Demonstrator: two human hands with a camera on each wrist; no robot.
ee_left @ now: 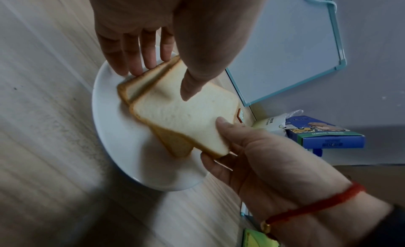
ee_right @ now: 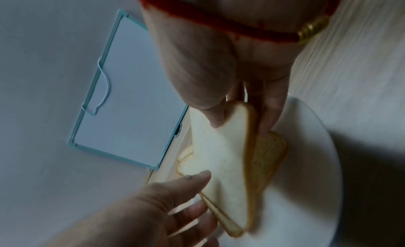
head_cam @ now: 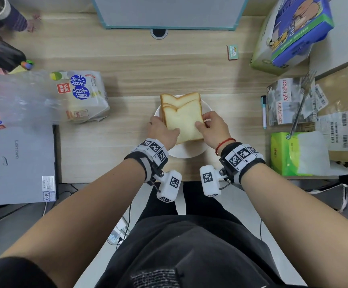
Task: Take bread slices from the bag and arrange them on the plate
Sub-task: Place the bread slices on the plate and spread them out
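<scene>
A white plate (head_cam: 189, 153) sits at the table's near middle. Two bread slices (head_cam: 180, 99) lie stacked on it. A third, top slice (head_cam: 184, 121) is tilted over them, its near edge raised. My left hand (head_cam: 164, 127) pinches its left edge, thumb on top and fingers (ee_left: 136, 60) down by the stack's side. My right hand (head_cam: 203, 123) pinches its right edge, thumb (ee_right: 210, 110) on top and fingers beneath. The printed bread bag (head_cam: 85, 94) lies to the left with loaf still inside.
A closed laptop (head_cam: 17, 163) and clear plastic wrap (head_cam: 19, 98) fill the left side. A framed whiteboard (head_cam: 169, 11) stands at the back. Boxes (head_cam: 293, 32), a marker (head_cam: 264, 111) and a green tissue pack (head_cam: 293, 152) crowd the right.
</scene>
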